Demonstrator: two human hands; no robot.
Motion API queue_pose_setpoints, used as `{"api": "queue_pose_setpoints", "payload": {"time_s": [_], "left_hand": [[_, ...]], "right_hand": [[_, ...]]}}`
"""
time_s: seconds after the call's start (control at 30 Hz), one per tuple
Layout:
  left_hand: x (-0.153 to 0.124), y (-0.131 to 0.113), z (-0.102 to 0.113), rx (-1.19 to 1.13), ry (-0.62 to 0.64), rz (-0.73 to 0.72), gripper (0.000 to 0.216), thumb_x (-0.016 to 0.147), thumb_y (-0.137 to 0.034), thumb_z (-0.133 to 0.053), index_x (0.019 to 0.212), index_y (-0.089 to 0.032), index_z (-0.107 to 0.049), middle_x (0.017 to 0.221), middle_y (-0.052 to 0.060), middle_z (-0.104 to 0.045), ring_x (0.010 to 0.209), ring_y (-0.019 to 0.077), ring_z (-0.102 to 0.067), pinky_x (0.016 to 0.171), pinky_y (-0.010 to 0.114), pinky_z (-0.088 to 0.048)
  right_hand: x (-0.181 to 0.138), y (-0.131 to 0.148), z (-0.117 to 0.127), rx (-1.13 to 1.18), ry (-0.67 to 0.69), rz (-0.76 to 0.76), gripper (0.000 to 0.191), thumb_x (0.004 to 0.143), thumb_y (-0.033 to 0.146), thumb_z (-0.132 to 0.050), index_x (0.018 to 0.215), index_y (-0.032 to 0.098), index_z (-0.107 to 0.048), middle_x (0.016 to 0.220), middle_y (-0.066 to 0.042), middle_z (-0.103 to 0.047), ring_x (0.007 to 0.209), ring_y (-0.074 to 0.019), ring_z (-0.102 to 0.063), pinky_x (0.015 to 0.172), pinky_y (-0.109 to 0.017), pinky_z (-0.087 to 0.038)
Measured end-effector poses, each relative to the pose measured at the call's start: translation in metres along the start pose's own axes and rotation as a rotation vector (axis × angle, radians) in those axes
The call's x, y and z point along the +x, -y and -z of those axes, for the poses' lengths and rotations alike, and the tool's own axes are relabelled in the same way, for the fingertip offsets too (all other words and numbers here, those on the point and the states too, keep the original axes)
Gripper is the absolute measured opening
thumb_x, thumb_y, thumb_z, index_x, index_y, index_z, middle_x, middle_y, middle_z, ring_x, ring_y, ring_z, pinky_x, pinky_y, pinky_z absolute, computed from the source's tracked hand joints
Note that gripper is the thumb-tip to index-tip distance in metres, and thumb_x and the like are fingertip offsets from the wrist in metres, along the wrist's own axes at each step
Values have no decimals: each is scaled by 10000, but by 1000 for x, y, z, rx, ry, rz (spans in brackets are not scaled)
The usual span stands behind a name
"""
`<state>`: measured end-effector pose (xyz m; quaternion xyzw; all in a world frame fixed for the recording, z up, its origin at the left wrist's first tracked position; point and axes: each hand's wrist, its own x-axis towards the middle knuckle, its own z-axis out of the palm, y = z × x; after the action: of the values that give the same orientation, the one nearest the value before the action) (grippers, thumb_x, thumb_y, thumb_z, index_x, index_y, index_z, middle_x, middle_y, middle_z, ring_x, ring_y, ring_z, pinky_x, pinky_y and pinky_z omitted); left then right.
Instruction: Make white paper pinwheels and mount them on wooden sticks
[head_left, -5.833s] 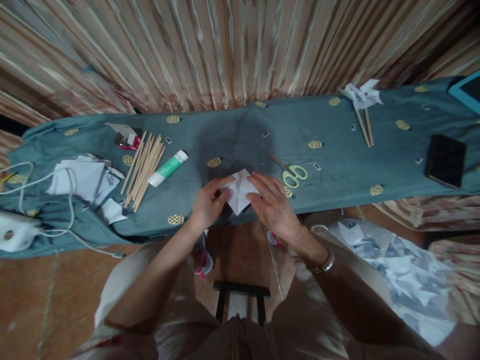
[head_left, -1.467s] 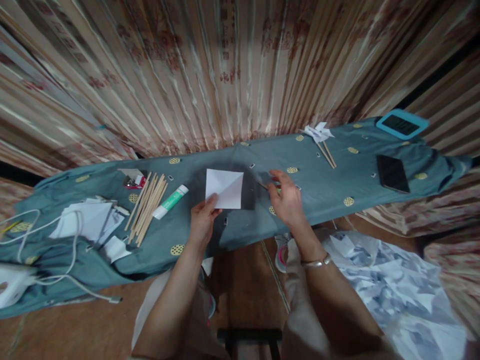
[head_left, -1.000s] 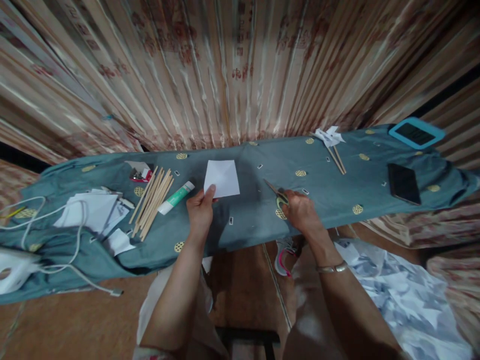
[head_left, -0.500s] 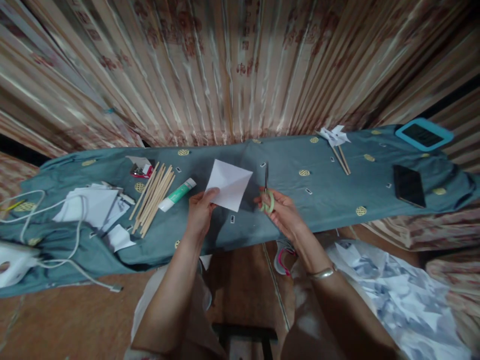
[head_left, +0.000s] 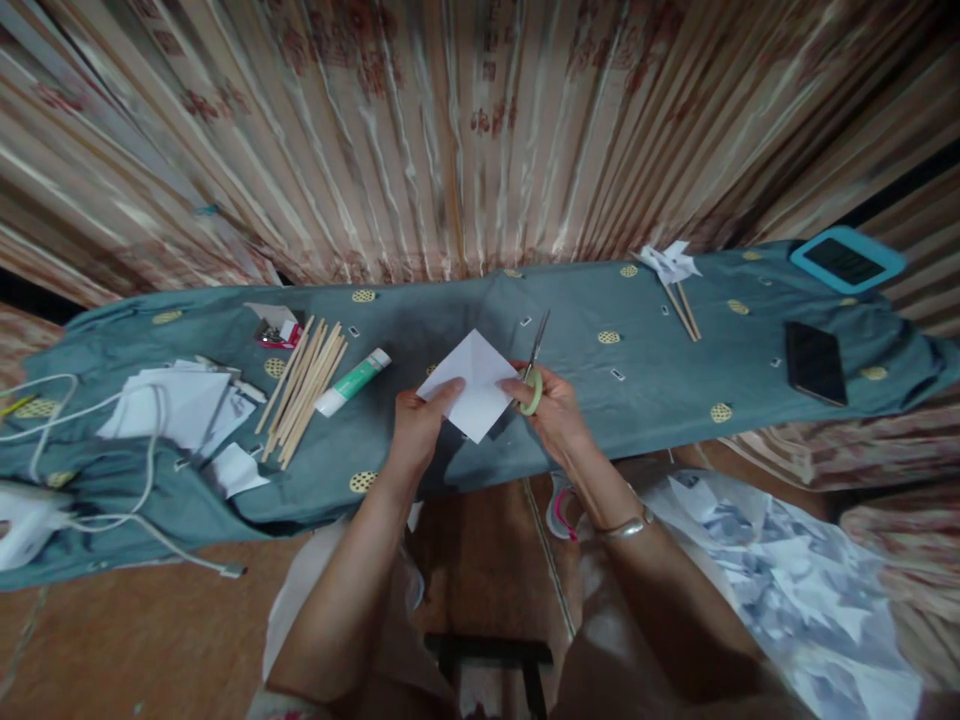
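A square white sheet of paper [head_left: 475, 385] with a faint crease is held above the cloth, its corners pointing up, down and sideways. My left hand [head_left: 421, 425] pinches its left corner, thumb on top. My right hand [head_left: 555, 410] grips scissors [head_left: 532, 388] by their pale green handles, blades pointing up and away from me. The right thumb also rests on the paper's right corner. Left of my left hand lies a green and white glue tube [head_left: 352, 382], beside a bundle of wooden sticks [head_left: 304, 390].
A teal cloth [head_left: 660, 380] covers the narrow table. Paper sheets [head_left: 176, 405], a small red box [head_left: 276, 328] and a white cable [head_left: 154, 470] lie left. Paper pinwheels on sticks [head_left: 673, 265], a phone [head_left: 816, 362] and a blue-framed tablet [head_left: 847, 260] lie right. A bag of paper pieces [head_left: 795, 590] stands below.
The paper has turned so one corner points toward me, and shifted slightly right. My right hand has moved left to the paper, its thumb now on the right corner. The scissors' blades tilt more rightward.
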<state>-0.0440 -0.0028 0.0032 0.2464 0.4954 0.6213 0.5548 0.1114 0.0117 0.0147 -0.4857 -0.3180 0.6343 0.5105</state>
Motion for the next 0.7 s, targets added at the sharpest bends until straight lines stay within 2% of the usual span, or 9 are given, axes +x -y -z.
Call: {"api": "queue_pose_setpoints", "payload": {"time_s": [0.1, 0.17, 0.27, 0.37, 0.5, 0.7], "left_hand": [[3, -4, 1, -81, -63, -45, 408, 498, -356, -902, 771, -103, -737, 766, 73, -756, 666, 181, -684, 666, 287, -527], [6, -9, 4, -148, -111, -74, 418, 498, -370, -905, 776, -115, -723, 768, 65, -757, 688, 182, -699, 682, 280, -540], [10, -18, 7, -218, -154, -102, 410, 503, -382, -903, 765, -142, -698, 736, 40, -749, 731, 183, -716, 685, 259, -551], [13, -21, 9, -235, -168, -107, 422, 499, -399, -899, 777, -165, -684, 679, 20, -729, 764, 199, -726, 654, 247, -554], [12, -20, 10, -211, -173, -81, 386, 540, -396, -873, 792, -186, -669, 653, -3, -711, 758, 192, -726, 630, 240, -554], [11, -21, 10, -214, -169, -72, 324, 622, -367, -840, 814, -178, -659, 678, -11, -702, 675, 154, -707, 630, 243, -558]], "right_hand": [[-11, -4, -3, -104, 48, 20, 478, 605, 541, -809, 882, 180, -666, 700, 14, -665, 592, -101, -553, 562, -241, -420], [-23, -9, -5, -208, 139, 10, 519, 673, 619, -732, 943, 182, -661, 753, -23, -701, 625, -116, -572, 556, -240, -418], [-38, -20, -8, -319, 319, -48, 533, 702, 632, -707, 989, 187, -651, 782, -31, -704, 675, -128, -588, 621, -254, -454], [-43, -28, -9, -403, 437, -75, 523, 693, 612, -722, 997, 190, -658, 749, -11, -675, 695, -135, -591, 657, -269, -457], [-43, -28, -8, -438, 492, -110, 489, 690, 560, -741, 995, 184, -668, 752, 0, -659, 688, -126, -581, 660, -266, -446], [-42, -27, -6, -458, 503, -140, 456, 669, 492, -772, 990, 181, -681, 669, 34, -605, 615, -108, -539, 594, -244, -414]]}}
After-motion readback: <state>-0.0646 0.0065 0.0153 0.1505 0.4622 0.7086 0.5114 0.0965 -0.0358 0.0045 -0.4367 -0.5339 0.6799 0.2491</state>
